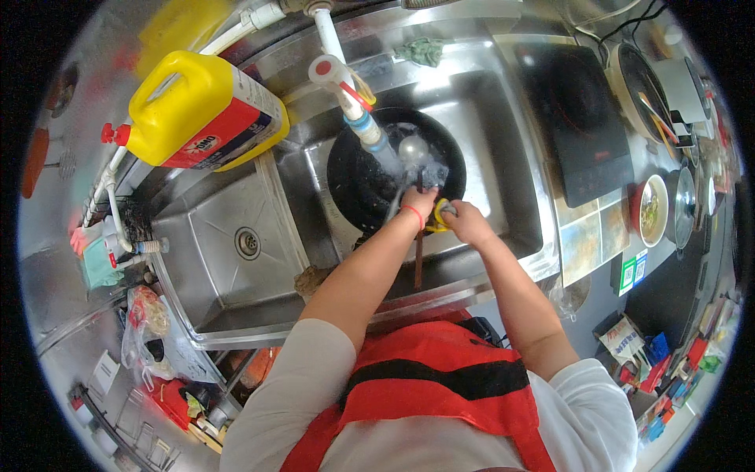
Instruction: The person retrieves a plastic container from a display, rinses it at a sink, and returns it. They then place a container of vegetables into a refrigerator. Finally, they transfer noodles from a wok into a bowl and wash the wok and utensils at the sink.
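My left hand (420, 202), with a red band at its wrist, grips a utensil by its long brown handle (419, 259). The handle sticks out towards me over the sink's front edge. Splashing water blurs the utensil's far end. Just beyond it is a shiny, rounded metal bowl (413, 148), like a ladle's; whether it joins the handle I cannot tell. My right hand (466, 222) pinches a yellow and grey scrubbing pad (443, 212) beside the handle. Below both hands a black wok (348, 177) holds some water. Water streams into it from the white faucet (354, 109).
The wok stands in the right basin of a steel double sink (519, 236). A yellow OMO detergent jug (189, 112) lies across the back left. A green cloth (422, 52) rests on the rear ledge. At right are an induction cooker (575, 118) and a food bowl (652, 210).
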